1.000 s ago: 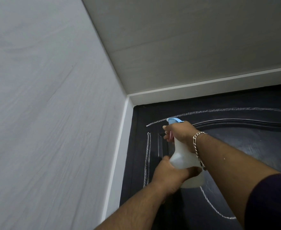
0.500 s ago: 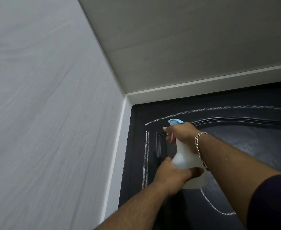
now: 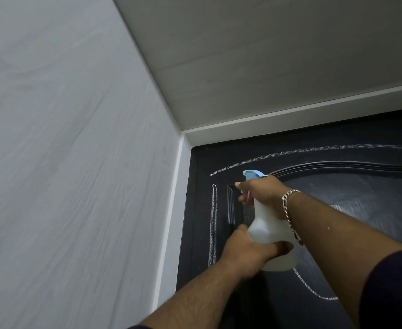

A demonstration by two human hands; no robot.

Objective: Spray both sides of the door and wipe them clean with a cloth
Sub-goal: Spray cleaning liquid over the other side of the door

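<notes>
**Black door, chalk-marked, under the spray**

Curled fingers of the right hand point(image 3: 264, 193) wrap the neck of a translucent white spray bottle point(image 3: 270, 231), one finger on the pink trigger below the blue nozzle point(image 3: 253, 174). The left hand point(image 3: 247, 251) cups the bottle's rounded body, thumb across it. The nozzle points at the glossy black door point(image 3: 337, 186), near its upper left corner. White chalk lines point(image 3: 213, 224) follow the moulded panel. A chain bracelet point(image 3: 289, 210) circles the right wrist. The pale wood-grain wall point(image 3: 76, 162) stands close on the left.
</notes>
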